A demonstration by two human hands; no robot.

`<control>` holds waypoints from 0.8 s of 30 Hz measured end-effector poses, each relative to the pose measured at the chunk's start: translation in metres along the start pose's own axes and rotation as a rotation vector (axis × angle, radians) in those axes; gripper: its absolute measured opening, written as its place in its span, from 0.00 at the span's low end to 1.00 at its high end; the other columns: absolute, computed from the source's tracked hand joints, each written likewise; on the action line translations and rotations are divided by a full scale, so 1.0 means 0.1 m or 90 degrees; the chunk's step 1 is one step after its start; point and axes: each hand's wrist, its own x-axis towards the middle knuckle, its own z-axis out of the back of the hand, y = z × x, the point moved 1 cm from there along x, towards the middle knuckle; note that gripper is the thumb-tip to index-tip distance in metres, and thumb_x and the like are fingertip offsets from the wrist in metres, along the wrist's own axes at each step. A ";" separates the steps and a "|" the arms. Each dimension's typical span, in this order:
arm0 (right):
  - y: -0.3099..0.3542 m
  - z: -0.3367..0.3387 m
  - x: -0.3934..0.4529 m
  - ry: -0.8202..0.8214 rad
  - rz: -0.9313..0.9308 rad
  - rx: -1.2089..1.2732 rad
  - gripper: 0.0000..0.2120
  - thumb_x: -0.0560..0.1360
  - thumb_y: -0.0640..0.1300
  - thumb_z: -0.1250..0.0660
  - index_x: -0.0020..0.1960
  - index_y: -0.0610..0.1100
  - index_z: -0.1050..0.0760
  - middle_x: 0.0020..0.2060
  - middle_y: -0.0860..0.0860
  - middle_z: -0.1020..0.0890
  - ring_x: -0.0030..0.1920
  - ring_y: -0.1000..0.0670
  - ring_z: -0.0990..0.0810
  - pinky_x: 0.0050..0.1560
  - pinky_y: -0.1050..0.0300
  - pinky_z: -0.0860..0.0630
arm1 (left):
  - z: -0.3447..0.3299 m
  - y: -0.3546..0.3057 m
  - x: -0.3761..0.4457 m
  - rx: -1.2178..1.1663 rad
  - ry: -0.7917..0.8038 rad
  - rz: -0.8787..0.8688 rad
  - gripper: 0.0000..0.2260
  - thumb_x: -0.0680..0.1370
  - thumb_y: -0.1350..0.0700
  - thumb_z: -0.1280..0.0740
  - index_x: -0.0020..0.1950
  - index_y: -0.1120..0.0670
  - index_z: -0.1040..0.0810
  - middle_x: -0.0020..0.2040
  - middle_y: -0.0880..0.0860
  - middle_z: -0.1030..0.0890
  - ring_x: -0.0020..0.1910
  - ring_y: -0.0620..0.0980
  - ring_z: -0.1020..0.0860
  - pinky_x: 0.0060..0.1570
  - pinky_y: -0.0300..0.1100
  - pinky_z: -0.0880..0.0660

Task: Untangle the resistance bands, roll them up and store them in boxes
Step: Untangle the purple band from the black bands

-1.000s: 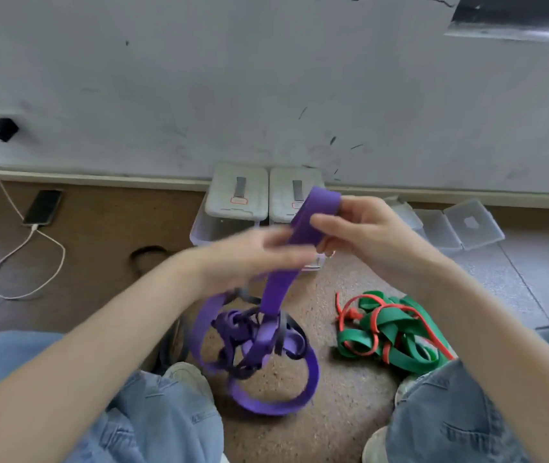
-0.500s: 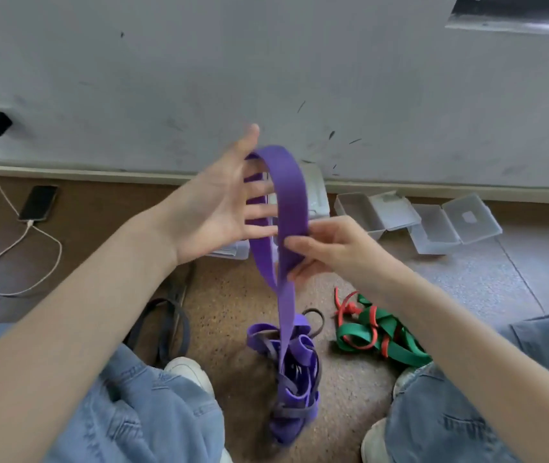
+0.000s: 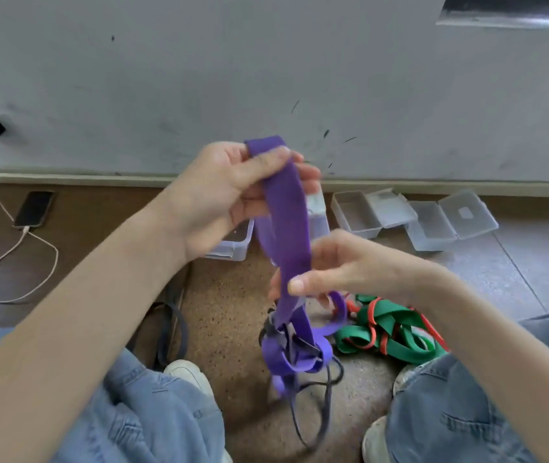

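I see a speckled brown floor [image 3: 233, 295] under a scuffed grey wall [image 3: 199, 78], no writing legible. My left hand [image 3: 219, 195] grips the purple band [image 3: 286, 222] at its top; my right hand [image 3: 343, 265] pinches it lower down.

A person sits on the floor [image 3: 233, 312] facing a wall [image 3: 266, 78]. Open boxes [image 3: 413, 218] lie along the wall to the right. A phone [image 3: 34, 208] lies far left. Between the knees hangs a tangle of resistance bands [image 3: 293, 349], with another tangle [image 3: 390, 332] just right.
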 end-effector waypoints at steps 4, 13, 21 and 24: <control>0.24 0.14 0.03 -0.287 0.144 0.181 0.09 0.68 0.46 0.33 0.40 0.40 0.19 0.34 0.47 0.16 0.32 0.54 0.20 0.34 0.65 0.24 | 0.17 0.21 -0.01 0.017 0.017 0.156 0.16 0.75 0.47 0.36 0.56 0.57 0.23 0.53 0.50 0.16 0.56 0.45 0.20 0.54 0.41 0.24; 0.26 0.36 0.02 -0.278 0.074 0.331 0.20 0.69 0.56 0.36 0.53 0.43 0.23 0.53 0.45 0.18 0.31 0.52 0.22 0.33 0.59 0.22 | 0.01 0.44 -0.19 0.165 0.052 0.142 0.06 0.76 0.59 0.35 0.48 0.57 0.20 0.44 0.54 0.15 0.44 0.48 0.16 0.46 0.42 0.20; 0.09 0.07 0.09 -0.319 0.047 0.106 0.06 0.73 0.38 0.32 0.45 0.35 0.19 0.37 0.40 0.18 0.30 0.53 0.23 0.30 0.64 0.26 | 0.05 0.28 -0.05 0.082 -0.012 0.143 0.14 0.74 0.40 0.35 0.51 0.49 0.21 0.49 0.45 0.16 0.48 0.42 0.18 0.54 0.43 0.25; 0.15 0.14 0.09 -0.397 0.071 0.180 0.10 0.73 0.40 0.32 0.48 0.34 0.19 0.38 0.41 0.18 0.30 0.52 0.23 0.28 0.65 0.27 | -0.06 0.55 -0.22 0.276 0.166 0.174 0.18 0.69 0.45 0.27 0.57 0.43 0.25 0.54 0.43 0.18 0.54 0.39 0.21 0.56 0.39 0.26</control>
